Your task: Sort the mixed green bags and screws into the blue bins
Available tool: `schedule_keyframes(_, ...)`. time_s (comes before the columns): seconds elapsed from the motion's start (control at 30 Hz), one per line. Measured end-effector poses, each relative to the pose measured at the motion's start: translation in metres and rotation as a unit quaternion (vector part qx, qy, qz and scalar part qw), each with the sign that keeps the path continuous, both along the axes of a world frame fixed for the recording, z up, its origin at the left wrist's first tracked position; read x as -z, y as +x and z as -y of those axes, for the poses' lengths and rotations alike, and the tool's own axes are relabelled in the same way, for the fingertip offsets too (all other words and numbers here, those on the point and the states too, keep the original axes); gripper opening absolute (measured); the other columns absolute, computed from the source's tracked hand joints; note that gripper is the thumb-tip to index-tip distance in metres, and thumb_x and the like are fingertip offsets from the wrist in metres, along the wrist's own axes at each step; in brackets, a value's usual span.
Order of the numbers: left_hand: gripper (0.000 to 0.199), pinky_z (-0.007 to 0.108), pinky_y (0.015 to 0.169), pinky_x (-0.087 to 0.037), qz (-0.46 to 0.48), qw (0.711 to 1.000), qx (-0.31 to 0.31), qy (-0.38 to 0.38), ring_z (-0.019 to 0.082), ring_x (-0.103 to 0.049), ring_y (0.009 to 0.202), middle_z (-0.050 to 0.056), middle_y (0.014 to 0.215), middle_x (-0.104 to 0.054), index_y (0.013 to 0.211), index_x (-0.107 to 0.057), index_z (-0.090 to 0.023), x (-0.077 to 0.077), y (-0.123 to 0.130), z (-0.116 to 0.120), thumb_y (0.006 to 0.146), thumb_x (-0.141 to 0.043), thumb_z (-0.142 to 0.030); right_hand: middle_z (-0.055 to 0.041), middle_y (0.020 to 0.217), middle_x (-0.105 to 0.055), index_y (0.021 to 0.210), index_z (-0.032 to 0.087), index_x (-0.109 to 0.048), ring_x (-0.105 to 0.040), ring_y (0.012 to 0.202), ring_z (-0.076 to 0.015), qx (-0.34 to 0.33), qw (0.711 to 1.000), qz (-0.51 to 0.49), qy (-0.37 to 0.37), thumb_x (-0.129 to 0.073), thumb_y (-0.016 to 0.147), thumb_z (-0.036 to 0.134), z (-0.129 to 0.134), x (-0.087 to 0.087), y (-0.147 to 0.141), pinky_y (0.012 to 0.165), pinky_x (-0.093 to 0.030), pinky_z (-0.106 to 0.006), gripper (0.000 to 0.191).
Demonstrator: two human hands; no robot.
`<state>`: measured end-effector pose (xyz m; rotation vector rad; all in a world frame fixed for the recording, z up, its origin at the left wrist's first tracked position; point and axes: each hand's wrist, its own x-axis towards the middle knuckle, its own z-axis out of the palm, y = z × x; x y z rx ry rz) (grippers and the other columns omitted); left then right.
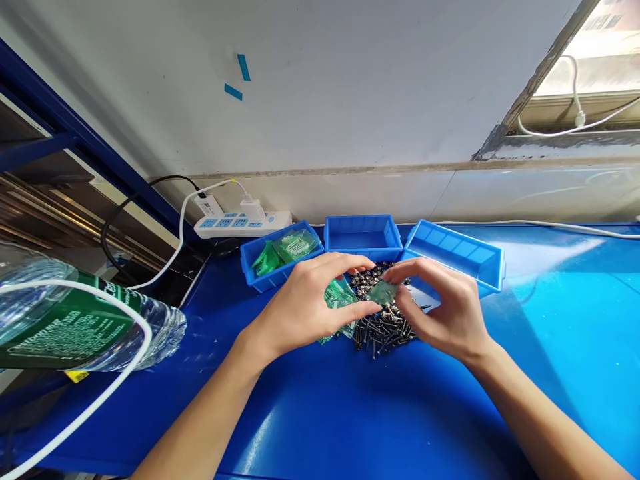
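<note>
Both hands hover over a pile of dark screws (383, 333) on the blue table. Between them is a small green plastic bag (383, 293). My right hand (443, 303) pinches its right side between thumb and fingers. My left hand (320, 297) is curved at the bag's left side, with the thumb tip close to its lower edge and the fingers apart from the thumb. More green plastic bags (341, 300) lie at the left of the screws, partly behind my left hand.
Behind the screws stand a left blue bin (295, 272) holding green packets, a middle bin (363, 253) and a right bin (480, 267). A power strip (225, 229) lies behind them. A large bottle (75, 327) and white cable (107, 393) are at the left.
</note>
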<state>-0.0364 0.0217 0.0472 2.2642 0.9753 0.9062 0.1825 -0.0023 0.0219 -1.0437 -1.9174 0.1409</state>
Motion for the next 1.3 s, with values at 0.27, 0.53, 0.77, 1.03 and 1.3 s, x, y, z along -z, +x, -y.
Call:
schedule_keyframes(0.27, 0.009, 0.024, 0.079, -0.061, 0.102, 0.991, 0.004, -0.088, 0.015, -0.077, 0.082, -0.001, 0.092, -0.082, 0.096, -0.076, -0.020, 0.001, 0.010, 0.006, 0.087, -0.078, -0.021, -0.0030, 0.082, -0.080, 0.088, 0.021, -0.074, -0.075, 0.070, -0.0169, -0.039, 0.966, -0.191, -0.171, -0.071, 0.085, 0.022, -0.002, -0.001, -0.005, 0.064, -0.061, -0.027, 0.005)
schedule_keyframes(0.53, 0.010, 0.021, 0.074, -0.057, 0.055, 0.985, -0.086, 0.136, 0.012, -0.073, 0.073, -0.002, 0.081, -0.078, 0.088, -0.074, -0.019, 0.006, 0.004, -0.002, 0.089, -0.071, -0.008, -0.0067, 0.100, -0.081, 0.103, 0.023, -0.069, -0.078, 0.090, -0.0213, -0.063, 0.943, -0.223, -0.241, -0.077, 0.086, 0.033, -0.002, 0.001, -0.005, 0.073, -0.063, -0.032, 0.021)
schedule_keyframes(0.77, 0.022, 0.032, 0.068, -0.054, -0.205, 0.897, -0.322, 0.223, 0.026, -0.075, 0.085, 0.007, 0.093, -0.077, 0.088, -0.077, -0.018, 0.001, -0.029, -0.017, 0.087, -0.058, -0.006, -0.0090, 0.108, -0.082, 0.108, 0.024, -0.069, -0.077, 0.095, -0.0238, -0.034, 0.944, -0.192, -0.267, -0.073, 0.089, 0.039, -0.003, 0.003, -0.004, 0.077, -0.062, -0.037, 0.025)
schedule_keyframes(1.03, 0.029, 0.038, 0.061, -0.049, -0.343, 0.863, -0.370, -0.027, 0.036, -0.075, 0.081, 0.010, 0.086, -0.079, 0.094, -0.080, -0.023, -0.013, -0.034, -0.018, 0.098, -0.057, -0.040, -0.0081, 0.107, -0.082, 0.106, 0.024, -0.070, -0.077, 0.098, -0.0245, -0.026, 0.940, -0.201, -0.273, -0.073, 0.089, 0.042, -0.003, 0.004, -0.005, 0.079, -0.061, -0.038, 0.025)
schedule_keyframes(1.3, 0.034, 0.037, 0.064, -0.045, -0.371, 0.854, -0.364, -0.027, 0.034, -0.072, 0.087, 0.010, 0.092, -0.076, 0.087, -0.071, -0.021, -0.012, -0.030, -0.018, 0.102, -0.050, -0.044, -0.0088, 0.107, -0.081, 0.106, 0.023, -0.070, -0.078, 0.095, -0.0246, -0.030, 0.939, -0.196, -0.281, -0.070, 0.090, 0.044, -0.002, 0.003, -0.005, 0.079, -0.060, -0.039, 0.026)
